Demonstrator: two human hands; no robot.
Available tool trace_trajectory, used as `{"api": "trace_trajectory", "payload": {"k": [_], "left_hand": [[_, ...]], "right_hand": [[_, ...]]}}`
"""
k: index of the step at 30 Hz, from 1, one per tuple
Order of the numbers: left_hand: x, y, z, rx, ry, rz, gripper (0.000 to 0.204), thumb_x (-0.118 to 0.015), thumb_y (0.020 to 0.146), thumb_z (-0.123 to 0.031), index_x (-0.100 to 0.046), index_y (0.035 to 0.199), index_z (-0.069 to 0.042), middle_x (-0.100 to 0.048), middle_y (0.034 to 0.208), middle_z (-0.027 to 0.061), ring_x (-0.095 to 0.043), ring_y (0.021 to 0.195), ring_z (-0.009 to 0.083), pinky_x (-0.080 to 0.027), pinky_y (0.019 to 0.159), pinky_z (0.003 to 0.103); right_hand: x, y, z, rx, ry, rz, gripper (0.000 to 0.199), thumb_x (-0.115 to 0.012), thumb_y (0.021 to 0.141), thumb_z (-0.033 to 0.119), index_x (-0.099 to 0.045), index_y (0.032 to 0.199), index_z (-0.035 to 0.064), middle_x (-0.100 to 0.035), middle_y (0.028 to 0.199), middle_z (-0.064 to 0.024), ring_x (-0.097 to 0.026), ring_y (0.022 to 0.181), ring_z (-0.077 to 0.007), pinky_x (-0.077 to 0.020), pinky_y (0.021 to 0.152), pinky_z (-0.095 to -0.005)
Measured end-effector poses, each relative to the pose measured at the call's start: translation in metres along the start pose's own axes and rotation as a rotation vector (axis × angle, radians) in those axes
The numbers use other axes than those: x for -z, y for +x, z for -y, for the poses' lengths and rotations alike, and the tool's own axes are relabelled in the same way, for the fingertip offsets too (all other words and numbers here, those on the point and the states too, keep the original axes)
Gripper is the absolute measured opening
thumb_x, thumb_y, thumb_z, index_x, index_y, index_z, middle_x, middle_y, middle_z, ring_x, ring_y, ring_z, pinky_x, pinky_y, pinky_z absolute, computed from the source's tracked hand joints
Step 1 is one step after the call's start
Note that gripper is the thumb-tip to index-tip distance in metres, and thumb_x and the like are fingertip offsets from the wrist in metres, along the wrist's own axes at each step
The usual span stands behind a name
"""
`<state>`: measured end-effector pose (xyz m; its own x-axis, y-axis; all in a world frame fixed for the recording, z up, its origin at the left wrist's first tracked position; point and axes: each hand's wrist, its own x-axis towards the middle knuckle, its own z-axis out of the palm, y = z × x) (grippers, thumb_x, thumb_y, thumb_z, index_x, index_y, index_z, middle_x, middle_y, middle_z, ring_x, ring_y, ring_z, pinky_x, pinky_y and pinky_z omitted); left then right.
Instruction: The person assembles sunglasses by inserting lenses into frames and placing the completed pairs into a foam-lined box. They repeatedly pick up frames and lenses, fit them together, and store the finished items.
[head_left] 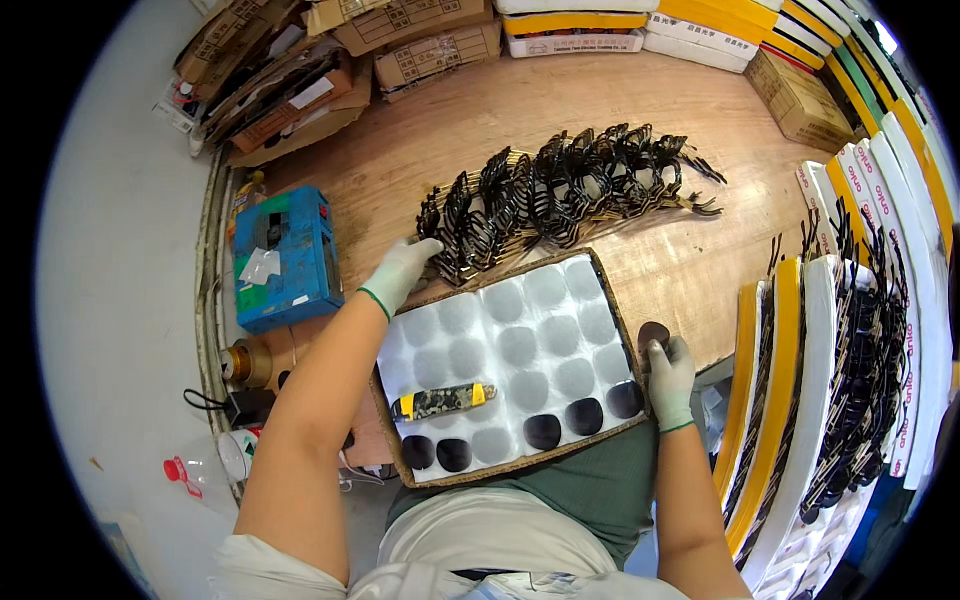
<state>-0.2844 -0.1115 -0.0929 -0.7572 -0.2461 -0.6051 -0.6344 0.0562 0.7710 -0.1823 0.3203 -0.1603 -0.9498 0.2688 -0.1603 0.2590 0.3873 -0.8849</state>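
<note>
A long row of black-and-gold eyeglass frames (560, 190) stands packed together on the table. At the row's near left end, my gloved left hand (405, 270) has its fingers closed at the outermost frame, the fingertips partly hidden. My gloved right hand (672, 380) pinches a dark sunglass lens (653, 334) beside the right edge of a shallow cardboard box (632, 345). A white sheet (490, 335) in that box lies over rows of lenses, seen as grey shapes. Several dark lenses (543, 432) show uncovered along the near side. A patterned tool wrapped with yellow tape (443, 402) rests on the sheet.
A blue metal device (285, 258) and a tape roll (246, 362) stand at left. Cardboard boxes (438, 55) line the back. On the right, white-and-yellow trays (765, 400) hold more frames with dark lenses (850, 390). A bottle with a red cap (190, 475) is at lower left.
</note>
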Motion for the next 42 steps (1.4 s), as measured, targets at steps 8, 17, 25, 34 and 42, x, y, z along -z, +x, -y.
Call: {"api": "trace_trajectory", "payload": {"k": [8, 17, 25, 34, 42], "left_hand": [[0.040, 0.033, -0.004, -0.007, -0.524, -0.265, 0.010, -0.067, 0.085, -0.014, -0.062, 0.081, -0.007, -0.058, 0.064, 0.0047, -0.050, 0.047, 0.0158, -0.037, 0.040, 0.031], [0.050, -0.143, -0.033, -0.593, -0.373, -0.235, 0.016, -0.057, 0.101, -0.021, -0.060, 0.106, -0.005, -0.060, 0.086, 0.0011, -0.056, 0.073, 0.0090, -0.048, 0.065, 0.024], [0.043, -0.328, 0.090, -0.667, 0.186, -0.056, 0.025, -0.045, 0.104, -0.020, -0.051, 0.109, 0.004, -0.070, 0.100, 0.0170, -0.066, 0.086, 0.0162, -0.053, 0.080, 0.031], [-0.003, -0.342, 0.105, -0.777, 0.380, 0.256, 0.034, -0.046, 0.105, -0.025, -0.054, 0.113, 0.007, -0.070, 0.095, 0.0162, -0.070, 0.088, 0.0191, -0.055, 0.077, 0.032], [0.020, -0.366, 0.117, -0.610, 0.227, 0.285, 0.031, -0.048, 0.104, -0.024, -0.058, 0.112, 0.004, -0.064, 0.072, 0.0115, -0.063, 0.064, 0.0219, -0.050, 0.061, 0.035]], "right_hand": [[-0.018, 0.044, 0.004, -0.036, 0.106, 0.149, 0.025, -0.065, 0.094, 0.019, -0.054, 0.083, -0.0004, -0.056, 0.073, -0.0063, -0.050, 0.068, -0.0132, -0.0446, 0.063, -0.0330], [-0.019, 0.049, 0.038, -0.144, 0.331, 0.240, 0.015, -0.063, 0.097, 0.014, -0.056, 0.090, 0.0023, -0.061, 0.077, -0.0050, -0.060, 0.064, -0.0140, -0.0493, 0.053, -0.0296], [0.005, -0.054, 0.069, 0.061, 0.479, -0.149, 0.014, -0.062, 0.096, 0.010, -0.053, 0.094, -0.0004, -0.060, 0.076, -0.0073, -0.058, 0.064, -0.0132, -0.0488, 0.059, -0.0274], [-0.021, -0.247, 0.169, 0.298, 0.649, 0.560, 0.041, -0.072, 0.087, -0.003, -0.061, 0.127, -0.0021, -0.071, 0.103, -0.0103, -0.067, 0.093, -0.0130, -0.0545, 0.081, -0.0281], [-0.026, -0.256, 0.189, 0.295, 0.504, 0.658, 0.027, -0.068, 0.092, 0.002, -0.065, 0.118, -0.0056, -0.066, 0.088, -0.0069, -0.062, 0.083, -0.0131, -0.0511, 0.076, -0.0305]]}}
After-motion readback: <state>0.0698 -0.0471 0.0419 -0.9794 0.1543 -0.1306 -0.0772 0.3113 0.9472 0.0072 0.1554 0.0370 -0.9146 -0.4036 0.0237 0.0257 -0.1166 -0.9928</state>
